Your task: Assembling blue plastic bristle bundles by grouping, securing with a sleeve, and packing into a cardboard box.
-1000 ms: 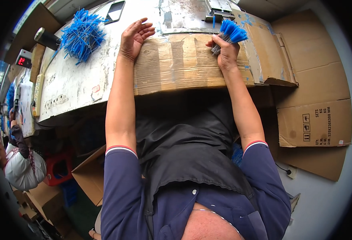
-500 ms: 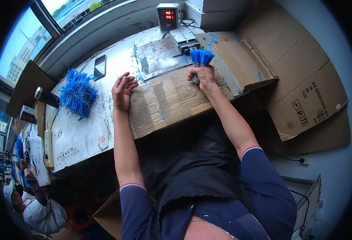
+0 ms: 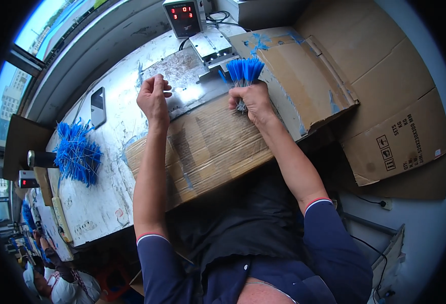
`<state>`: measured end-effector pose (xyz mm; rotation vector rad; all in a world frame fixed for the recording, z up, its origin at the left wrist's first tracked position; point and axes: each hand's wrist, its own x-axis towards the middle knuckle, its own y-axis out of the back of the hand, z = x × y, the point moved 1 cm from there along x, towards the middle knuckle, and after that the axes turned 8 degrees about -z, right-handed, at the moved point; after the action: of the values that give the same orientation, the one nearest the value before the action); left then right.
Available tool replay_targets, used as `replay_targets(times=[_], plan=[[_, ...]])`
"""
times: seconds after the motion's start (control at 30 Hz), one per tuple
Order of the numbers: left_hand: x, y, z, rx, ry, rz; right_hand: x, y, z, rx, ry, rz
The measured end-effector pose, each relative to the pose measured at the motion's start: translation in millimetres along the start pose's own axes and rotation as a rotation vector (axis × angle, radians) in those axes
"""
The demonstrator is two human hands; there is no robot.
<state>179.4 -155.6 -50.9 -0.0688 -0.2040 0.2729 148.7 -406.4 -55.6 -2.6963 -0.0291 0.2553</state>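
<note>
A bundle of thin wire stems with blue tips stands upright in my right hand, whose fingers are wrapped round the stems. The hand is over the cardboard sheet's far edge, near a metal fixture. One loose blue piece lies beside the fixture, just left of the bundle. My left hand is raised near the metal plate, with fingers curled and the thumb pressed to them. Whatever it may pinch is too small or hidden to see. A tangled pile of blue-tipped wire stems lies at the left.
Behind the fixture stands a box with red lit digits. A phone and a dark cylinder lie toward the left. Flattened cardboard covers the near edge; a cardboard box is at right. Another person sits lower left.
The view has turned, shifting the table leftward. My left hand has moved farther over the metal plate, its fingers more closed. The display's digits differ. My right hand still grips the bundle.
</note>
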Motion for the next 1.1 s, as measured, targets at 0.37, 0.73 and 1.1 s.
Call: replay_targets(times=[0.37, 0.73, 1.1], plan=[[18, -17, -29, -0.025, 0.020, 0.054, 8, -12, -1, -0.127, 0.129, 0.089], [16, -15, -30, 0.082, 0.001, 0.034, 10, -10, 2, -0.148, 0.088, 0.101], [15, -15, -30, 0.172, -0.026, 0.048, 16, -10, 4, -0.136, 0.073, 0.104]])
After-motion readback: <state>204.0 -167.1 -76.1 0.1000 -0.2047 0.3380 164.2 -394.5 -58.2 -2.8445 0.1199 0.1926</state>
